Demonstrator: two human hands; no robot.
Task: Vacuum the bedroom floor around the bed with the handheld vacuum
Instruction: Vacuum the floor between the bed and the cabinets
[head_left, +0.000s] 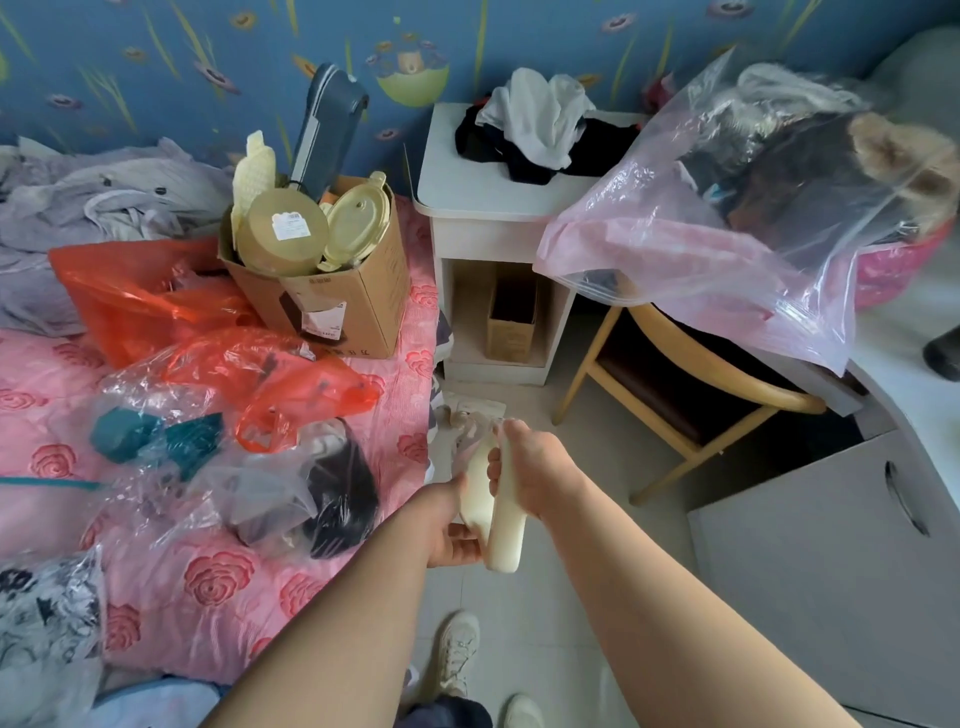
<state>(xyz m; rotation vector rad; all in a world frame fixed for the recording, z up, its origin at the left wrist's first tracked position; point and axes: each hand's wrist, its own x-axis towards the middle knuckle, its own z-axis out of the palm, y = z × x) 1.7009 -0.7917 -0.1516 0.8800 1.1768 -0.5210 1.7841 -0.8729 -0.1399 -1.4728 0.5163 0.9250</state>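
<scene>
- In the head view, you are holding the handheld vacuum (506, 540) out in front of you above the floor (530, 618), just beside the edge of the bed (218, 577). It is not touching the tiles.
- Your right hand (535, 473) is wrapping around the cream handle, and your left hand (447, 535) is cupping the body from below. Both hands are occupied, so nothing is free to move clutter aside.
- The nozzle end is hiding behind your hands, so I cannot tell which way it is pointing. You are risking a blind first pass.
- Loose clear bags (270, 478) are lying near the bed's edge, with an orange bag (301, 384) behind them. Thin film like this is likely to get sucked against the intake and block it if you are working close under the overhang.
- Small items (467, 413) are sitting on the floor at the foot of the nightstand (483, 228), too blurred to name. Running over them is risking a jam.
- A big clear bag (701, 249) is drooping over the chair (691, 364). Bumping the chair legs in this narrow aisle could bring it sliding down.
- Your shoe (457, 654) is standing on the strip you are about to clean, so dirt may be getting left behind there.
</scene>
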